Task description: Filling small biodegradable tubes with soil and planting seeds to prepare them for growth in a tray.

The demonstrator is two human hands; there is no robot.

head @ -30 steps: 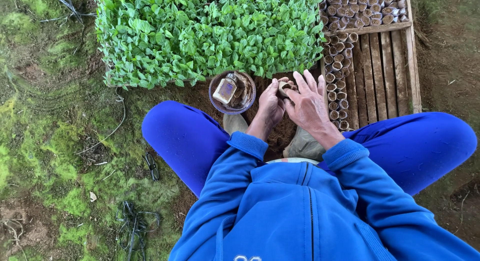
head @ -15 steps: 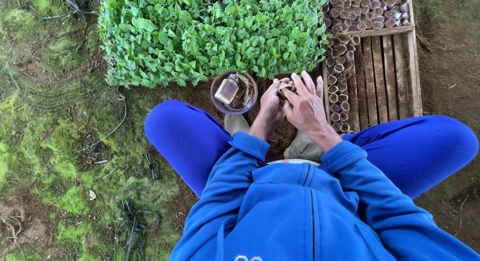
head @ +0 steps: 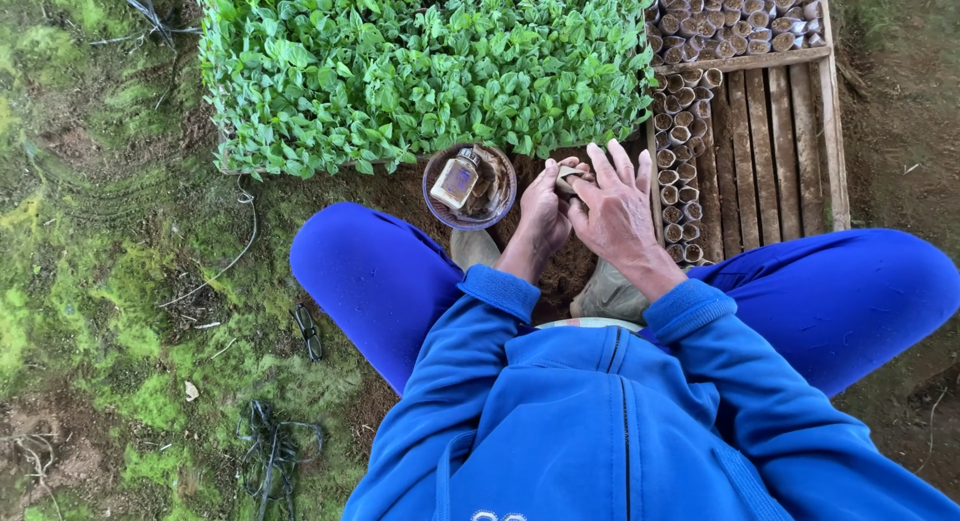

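We hold small soil pot point(head: 572, 180) between both hands: left hand point(head: 543, 209) gripping it, right hand point(head: 618, 209) cupped over. Seedling bed point(head: 420, 61) mostly planted; pallet point(head: 770, 141) rows partly filled, judging.

Green seedlings point(head: 420, 66), a glass bowl point(head: 470, 219), a wooden pallet point(head: 775, 141), and mossy ground point(head: 100, 281).

A small brown paper-like seedling pot filled with soil point(head: 570, 179) sat just above the frame's centre, held upright and mostly hidden between the fingers of both hands, its rim barely visible.
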